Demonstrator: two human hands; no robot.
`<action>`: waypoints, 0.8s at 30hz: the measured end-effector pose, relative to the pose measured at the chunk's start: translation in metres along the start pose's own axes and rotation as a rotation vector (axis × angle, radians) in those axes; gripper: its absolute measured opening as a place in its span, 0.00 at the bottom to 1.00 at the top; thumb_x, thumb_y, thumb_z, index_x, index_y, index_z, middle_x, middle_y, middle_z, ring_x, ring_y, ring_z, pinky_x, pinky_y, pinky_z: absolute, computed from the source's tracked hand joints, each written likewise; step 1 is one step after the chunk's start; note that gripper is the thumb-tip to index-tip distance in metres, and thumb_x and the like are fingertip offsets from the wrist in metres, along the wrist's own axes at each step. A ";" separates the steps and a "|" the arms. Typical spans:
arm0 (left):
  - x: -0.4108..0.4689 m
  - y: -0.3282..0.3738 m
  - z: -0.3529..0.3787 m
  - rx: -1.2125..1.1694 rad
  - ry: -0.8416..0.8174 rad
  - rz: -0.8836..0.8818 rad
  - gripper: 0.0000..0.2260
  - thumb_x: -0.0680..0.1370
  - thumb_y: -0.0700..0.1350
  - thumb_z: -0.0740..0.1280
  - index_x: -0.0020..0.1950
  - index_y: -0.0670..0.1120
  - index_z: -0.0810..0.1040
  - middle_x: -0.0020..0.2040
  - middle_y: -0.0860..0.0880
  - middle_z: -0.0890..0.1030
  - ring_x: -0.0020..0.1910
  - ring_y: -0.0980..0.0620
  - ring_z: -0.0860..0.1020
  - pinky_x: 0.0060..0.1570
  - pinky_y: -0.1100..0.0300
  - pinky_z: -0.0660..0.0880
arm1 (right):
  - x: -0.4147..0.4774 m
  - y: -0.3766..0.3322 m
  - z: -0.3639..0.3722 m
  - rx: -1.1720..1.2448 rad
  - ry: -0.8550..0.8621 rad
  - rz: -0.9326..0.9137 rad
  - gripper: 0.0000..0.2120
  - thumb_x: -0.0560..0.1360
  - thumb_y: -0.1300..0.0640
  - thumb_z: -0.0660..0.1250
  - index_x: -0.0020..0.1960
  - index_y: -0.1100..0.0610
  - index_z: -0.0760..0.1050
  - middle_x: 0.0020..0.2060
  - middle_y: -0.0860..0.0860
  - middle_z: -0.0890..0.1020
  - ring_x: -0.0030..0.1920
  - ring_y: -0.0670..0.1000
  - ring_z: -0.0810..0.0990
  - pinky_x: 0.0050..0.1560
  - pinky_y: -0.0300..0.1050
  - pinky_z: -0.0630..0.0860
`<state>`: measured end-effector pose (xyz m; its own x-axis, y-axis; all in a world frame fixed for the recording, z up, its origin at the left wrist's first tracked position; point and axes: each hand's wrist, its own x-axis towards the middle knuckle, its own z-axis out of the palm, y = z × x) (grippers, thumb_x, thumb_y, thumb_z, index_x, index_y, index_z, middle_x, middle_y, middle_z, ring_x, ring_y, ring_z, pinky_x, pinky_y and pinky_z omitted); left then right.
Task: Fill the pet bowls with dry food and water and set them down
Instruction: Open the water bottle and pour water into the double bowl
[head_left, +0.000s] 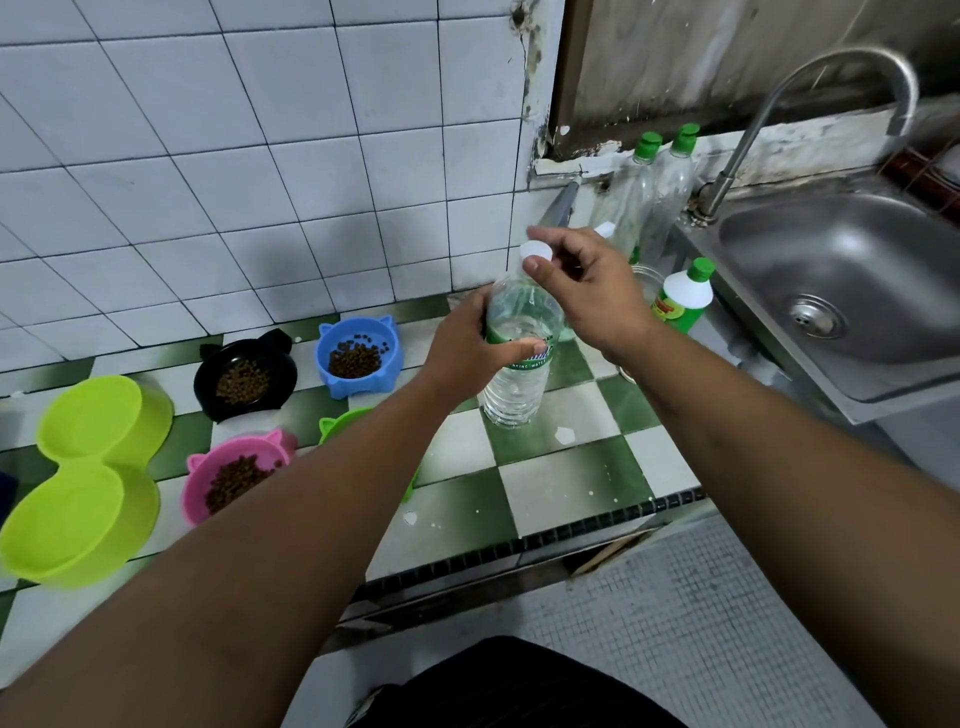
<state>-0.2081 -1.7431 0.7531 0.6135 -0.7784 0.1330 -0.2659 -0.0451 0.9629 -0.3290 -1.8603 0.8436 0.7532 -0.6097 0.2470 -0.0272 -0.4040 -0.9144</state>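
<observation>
A clear water bottle (514, 384) with a green label stands on the green-and-white checkered counter (561, 483). My left hand (467, 348) grips its middle. My right hand (587, 291) pinches its white cap (536, 253) at the top. Left of the bottle sit a blue bowl (358, 356), a black bowl (244, 382) and a pink bowl (236, 475), each holding dry kibble. A green cat-ear bowl (340, 422) is mostly hidden under my left forearm. A lime double bowl (88, 478) at the far left looks empty.
A steel sink (852, 291) with a curved tap (810, 104) lies to the right. Two clear green-capped bottles (660, 192) stand by the wall, and a white green-capped bottle (683, 299) beside the sink. A tiled wall (260, 156) rises behind the bowls.
</observation>
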 end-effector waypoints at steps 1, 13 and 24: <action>0.000 -0.001 0.000 -0.006 0.007 -0.002 0.36 0.57 0.62 0.85 0.61 0.56 0.78 0.57 0.50 0.86 0.59 0.46 0.84 0.63 0.40 0.78 | 0.001 0.000 0.000 -0.052 -0.003 -0.018 0.15 0.77 0.54 0.72 0.63 0.53 0.79 0.48 0.53 0.74 0.41 0.40 0.73 0.49 0.32 0.74; -0.007 0.008 0.003 -0.023 0.009 0.078 0.28 0.60 0.53 0.85 0.56 0.67 0.79 0.56 0.52 0.86 0.58 0.47 0.84 0.63 0.40 0.78 | 0.001 0.003 0.003 0.009 0.049 0.018 0.17 0.70 0.51 0.78 0.57 0.55 0.82 0.44 0.54 0.75 0.40 0.45 0.73 0.45 0.39 0.75; -0.008 0.003 0.004 0.004 0.050 0.018 0.32 0.61 0.54 0.84 0.62 0.54 0.80 0.55 0.53 0.86 0.56 0.50 0.84 0.61 0.43 0.80 | 0.000 0.002 0.019 -0.117 0.195 -0.018 0.15 0.70 0.49 0.77 0.52 0.56 0.83 0.42 0.49 0.79 0.38 0.43 0.75 0.43 0.36 0.72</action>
<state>-0.2169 -1.7398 0.7534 0.6447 -0.7470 0.1622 -0.2804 -0.0337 0.9593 -0.3168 -1.8479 0.8359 0.6129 -0.7175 0.3309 -0.0990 -0.4852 -0.8688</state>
